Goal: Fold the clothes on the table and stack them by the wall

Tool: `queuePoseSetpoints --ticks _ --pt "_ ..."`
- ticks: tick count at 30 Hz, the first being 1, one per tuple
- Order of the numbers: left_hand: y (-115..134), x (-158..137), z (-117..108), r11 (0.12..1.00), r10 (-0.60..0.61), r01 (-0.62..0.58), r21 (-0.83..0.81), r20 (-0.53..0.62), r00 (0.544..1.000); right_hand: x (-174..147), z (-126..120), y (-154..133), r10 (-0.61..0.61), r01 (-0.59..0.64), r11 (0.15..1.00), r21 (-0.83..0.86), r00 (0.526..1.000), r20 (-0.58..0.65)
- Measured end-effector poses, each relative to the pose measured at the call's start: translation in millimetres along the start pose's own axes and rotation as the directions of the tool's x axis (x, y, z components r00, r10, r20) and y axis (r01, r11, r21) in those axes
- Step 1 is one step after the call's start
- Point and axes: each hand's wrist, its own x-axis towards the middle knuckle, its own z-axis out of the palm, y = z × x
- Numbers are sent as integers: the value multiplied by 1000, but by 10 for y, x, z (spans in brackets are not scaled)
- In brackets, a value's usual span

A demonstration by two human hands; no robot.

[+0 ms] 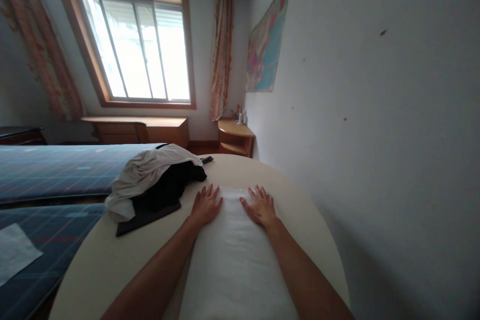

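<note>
A long white translucent sheet, plastic-looking, (pixel 236 255) lies flat on the round cream table (pixel 311 240), running from its middle toward me. My left hand (pixel 207 205) rests palm down on the sheet's far left corner, fingers spread. At the far right corner my right hand (pixel 260 206) lies the same way, its fingers apart. Both arms reach forward along the sheet's sides. Neither hand grips anything. To the left of my left hand is a heap of clothing, a light grey cloth (pixel 150 167) over a black cloth (pixel 170 185).
Under the clothes a dark flat panel (pixel 150 217) shows. Blue plaid mattresses (pixel 67 170) adjoin the table on the left, with a white paper (pixel 17 252) on one. A white wall (pixel 393 160) stands close on the right. Beyond are a desk (pixel 165 127) and a corner shelf (pixel 236 130).
</note>
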Motion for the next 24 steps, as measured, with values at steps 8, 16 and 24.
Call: queuePoseSetpoints --ticks 8,16,24 --pt "200 -135 -111 992 121 -123 1 -185 975 -4 18 -19 11 -11 1000 4 1000 -3" --pt "644 -634 -88 903 413 -403 -152 46 909 14 16 -9 17 -17 1000 -8 999 33" --pt "279 -408 -41 975 217 -215 -49 54 975 -42 19 -5 -33 34 999 12 999 -40"
